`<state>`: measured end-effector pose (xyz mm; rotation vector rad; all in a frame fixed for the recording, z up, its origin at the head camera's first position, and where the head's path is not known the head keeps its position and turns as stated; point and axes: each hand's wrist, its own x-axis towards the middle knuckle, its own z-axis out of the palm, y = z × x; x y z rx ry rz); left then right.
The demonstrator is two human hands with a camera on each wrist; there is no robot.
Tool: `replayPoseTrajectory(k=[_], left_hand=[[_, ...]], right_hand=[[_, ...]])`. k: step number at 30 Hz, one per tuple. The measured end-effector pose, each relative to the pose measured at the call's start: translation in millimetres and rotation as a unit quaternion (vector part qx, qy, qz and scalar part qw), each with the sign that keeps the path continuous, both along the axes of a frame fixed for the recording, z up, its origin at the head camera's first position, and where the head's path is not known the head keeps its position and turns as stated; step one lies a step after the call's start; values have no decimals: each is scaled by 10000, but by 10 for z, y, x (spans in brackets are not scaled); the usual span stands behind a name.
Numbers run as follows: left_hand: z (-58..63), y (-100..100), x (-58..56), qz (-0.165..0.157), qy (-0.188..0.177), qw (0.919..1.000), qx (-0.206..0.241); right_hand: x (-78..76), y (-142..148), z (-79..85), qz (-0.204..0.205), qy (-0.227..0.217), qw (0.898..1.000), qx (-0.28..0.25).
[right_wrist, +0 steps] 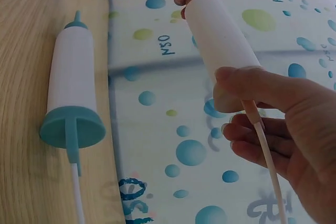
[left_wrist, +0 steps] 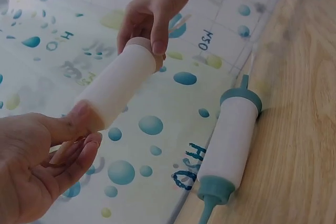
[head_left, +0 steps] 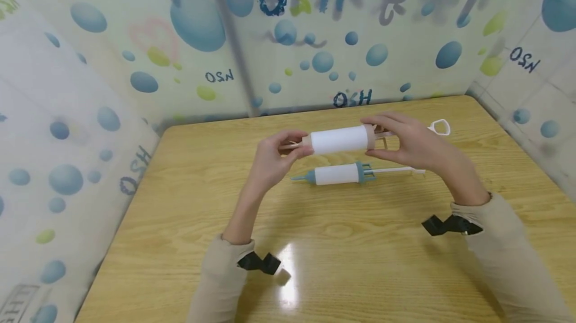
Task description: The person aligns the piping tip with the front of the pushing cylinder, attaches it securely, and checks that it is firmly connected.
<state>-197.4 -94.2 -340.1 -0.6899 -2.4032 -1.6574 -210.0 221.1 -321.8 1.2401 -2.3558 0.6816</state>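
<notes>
A large plastic syringe (head_left: 339,140) with a white barrel and beige end caps is held up above the table, lying nearly level. My left hand (head_left: 271,162) pinches its beige nozzle end, fingertips partly over the cap. At the other end my right hand (head_left: 416,144) grips the beige collar between thumb and fingers. The pale plunger rod (right_wrist: 270,166) runs out past that palm to a white loop handle (head_left: 441,127). On the wood, just nearer to me, lies a second syringe (head_left: 336,174) with teal ends; neither hand is on it.
The wooden table (head_left: 351,248) reaches back to a wall sheet (head_left: 315,78) printed with blue and green drops. More of this sheet stands along the left and right sides. Black straps with small blocks (head_left: 261,263) sit on both wrists.
</notes>
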Motion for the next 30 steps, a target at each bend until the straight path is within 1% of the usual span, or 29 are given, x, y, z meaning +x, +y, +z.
replayPoseTrajectory(k=[6,11,15,18,22,25,28,30], left_hand=[[-146,0,-148,164,281,9992,-228],[-253,14,-260,306,352,9972,-588],[-318,32,-356,466,382,9945,-855],[-376,43,-430,563,284,9933,-971],[-459,58,-509,643,31,9915,-1135],[-523,70,-565,716,-160,9882,-1348],[-583,82,-631,779,-382,9841,-1551],[-617,93,-677,813,-502,9811,-1683]], right_hand=[[-125,-12,-148,-105,-324,9994,67],[-210,-22,-235,-156,-662,9975,189],[-282,-17,-258,-276,-1064,9929,450],[-366,-24,-284,-407,-1432,9866,664],[-523,-43,-376,-676,-1809,9777,823],[-634,-51,-460,-821,-1851,9744,976],[-714,-63,-535,-909,-1904,9712,1107],[-752,-77,-576,-1007,-2024,9674,1142]])
